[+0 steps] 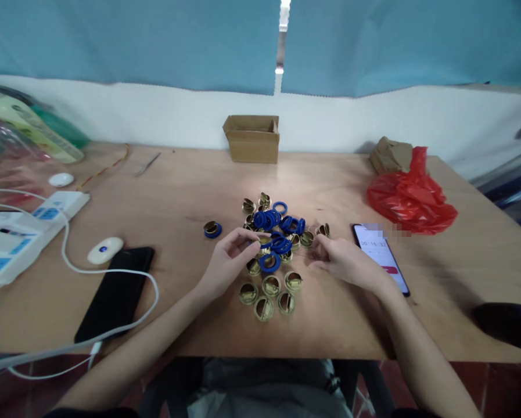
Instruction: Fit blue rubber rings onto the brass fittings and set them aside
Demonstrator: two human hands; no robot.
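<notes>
A pile of blue rubber rings (272, 220) and brass round fittings (264, 201) lies at the middle of the wooden table (182, 191). Several brass fittings (270, 285) sit grouped nearer me. One brass fitting with a blue ring (212, 229) stands apart to the left. My left hand (230, 256) pinches a brass fitting at the pile's near edge, fingers closed. My right hand (344, 260) rests at the pile's right side, fingers curled round something I cannot make out.
A small open cardboard box (252, 138) stands at the back. A red plastic bag (410, 197) and a lit phone (380, 255) lie right. Left are a black phone (116, 290), white cables (112, 270), a power strip (25, 232) and tweezers (147, 164).
</notes>
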